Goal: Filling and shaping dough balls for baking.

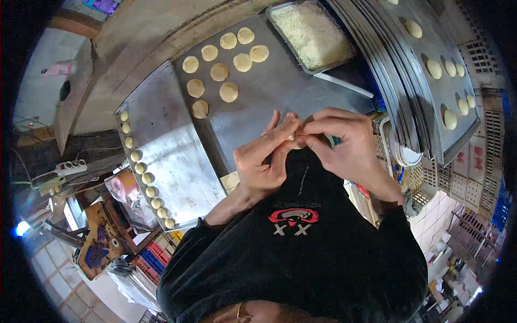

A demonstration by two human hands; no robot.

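Observation:
In front of my chest, my left hand (263, 157) and my right hand (344, 141) meet, fingers closed around a small piece of pale dough (291, 137). Only a sliver of the dough shows between the fingertips; the rest is hidden. Beyond my hands, several flattened dough rounds (228, 92) lie on the grey metal worktop (285, 91). At its far right, a shallow metal tray (311, 70) holds a pale, grated, cheese-like filling (312, 32).
To the left, a metal baking tray (172, 145) carries a row of small dough balls (140, 168) along its left edge. Stacked trays (388, 70) rise at the right, the top one bearing several dough balls (434, 69). A power strip (71, 167) sits far left.

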